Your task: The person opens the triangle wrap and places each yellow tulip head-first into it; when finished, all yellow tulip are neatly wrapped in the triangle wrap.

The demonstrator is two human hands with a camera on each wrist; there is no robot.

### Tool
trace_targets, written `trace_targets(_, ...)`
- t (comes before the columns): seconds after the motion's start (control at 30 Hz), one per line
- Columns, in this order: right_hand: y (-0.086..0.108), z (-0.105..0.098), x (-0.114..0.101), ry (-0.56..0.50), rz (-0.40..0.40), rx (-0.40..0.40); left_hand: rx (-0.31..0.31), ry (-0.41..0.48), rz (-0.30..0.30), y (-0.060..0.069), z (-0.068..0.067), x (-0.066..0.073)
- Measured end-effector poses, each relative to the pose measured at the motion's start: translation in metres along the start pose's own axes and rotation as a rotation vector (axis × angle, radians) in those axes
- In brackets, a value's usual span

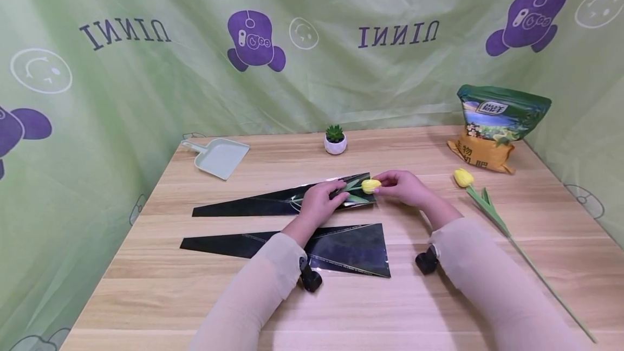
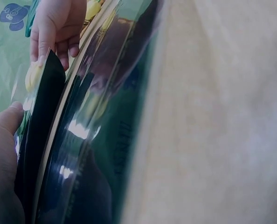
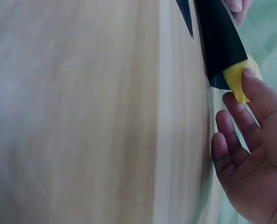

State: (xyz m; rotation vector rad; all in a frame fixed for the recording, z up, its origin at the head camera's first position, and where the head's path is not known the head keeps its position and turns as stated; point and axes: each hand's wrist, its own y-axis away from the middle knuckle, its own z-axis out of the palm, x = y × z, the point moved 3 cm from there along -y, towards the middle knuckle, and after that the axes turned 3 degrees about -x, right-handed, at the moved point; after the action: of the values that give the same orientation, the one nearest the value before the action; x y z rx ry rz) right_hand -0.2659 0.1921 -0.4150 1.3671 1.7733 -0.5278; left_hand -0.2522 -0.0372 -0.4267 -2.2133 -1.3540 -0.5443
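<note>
A yellow tulip (image 1: 371,186) with green leaves lies inside a black flower sleeve (image 1: 253,205) with a clear front, its bloom at the wide end. My left hand (image 1: 319,202) grips the sleeve below the bloom, thumb and fingers on either side. At the sleeve's mouth, my right hand (image 1: 402,188) pinches the bloom between thumb and fingers. The right wrist view shows the thumb against the yellow petals (image 3: 236,81), with the other fingers loosely bent. Nearer to me, partly under the left forearm, lies a second black sleeve (image 1: 351,248).
Another yellow tulip (image 1: 463,178) lies along the table's right side, its long stem pointing toward me. A green and orange fertilizer bag (image 1: 497,129) stands at the back right. A small potted succulent (image 1: 335,142) is at the back middle, a pale dustpan (image 1: 221,157) at the back left.
</note>
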Motion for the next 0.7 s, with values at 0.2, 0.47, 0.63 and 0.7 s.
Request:
trace_targets(0.2, -0.005, 0.004, -0.004, 0.019, -0.007, -0.01, 0.005, 0.003, 0.0, 0.0, 0.0, 0.001)
trace_targets(0.47, -0.013, 0.009, -0.006, 0.01, 0.0, -0.024, 0.009, 0.006, -0.001, -0.001, -0.002, 0.003)
trace_targets(0.63, -0.014, 0.01, -0.005, -0.072, 0.024, -0.052, 0.015, 0.021, 0.001, 0.0, -0.002, 0.004)
trace_targets(0.7, -0.014, 0.011, -0.005, -0.101, 0.035, -0.07, 0.018, 0.029, -0.001, 0.001, -0.002, 0.004)
